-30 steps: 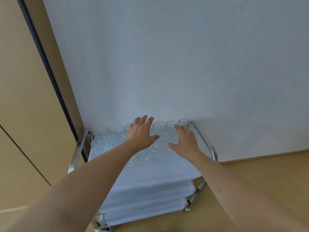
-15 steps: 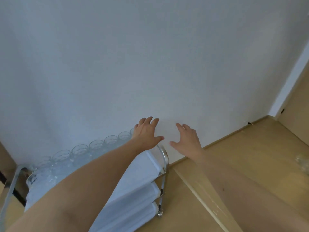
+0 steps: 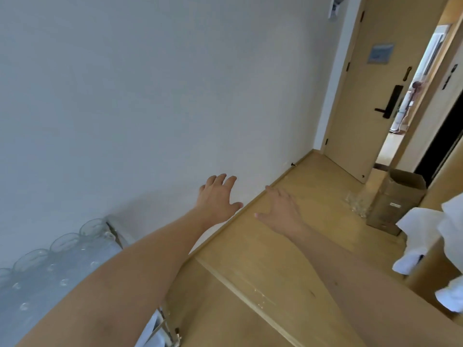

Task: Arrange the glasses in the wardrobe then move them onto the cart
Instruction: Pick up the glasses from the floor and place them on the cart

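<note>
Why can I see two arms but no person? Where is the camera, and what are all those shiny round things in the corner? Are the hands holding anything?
The camera sits on the person's head, looking forward and down, so you see only their own arms reaching out. The left hand and the right hand are both open, fingers spread, and hold nothing. The shiny round things at the lower left are clear drinking glasses, standing in rows on a cart with a metal frame, beside a white wall. Further off there is a wooden floor, a cardboard box and a door standing open.
</note>
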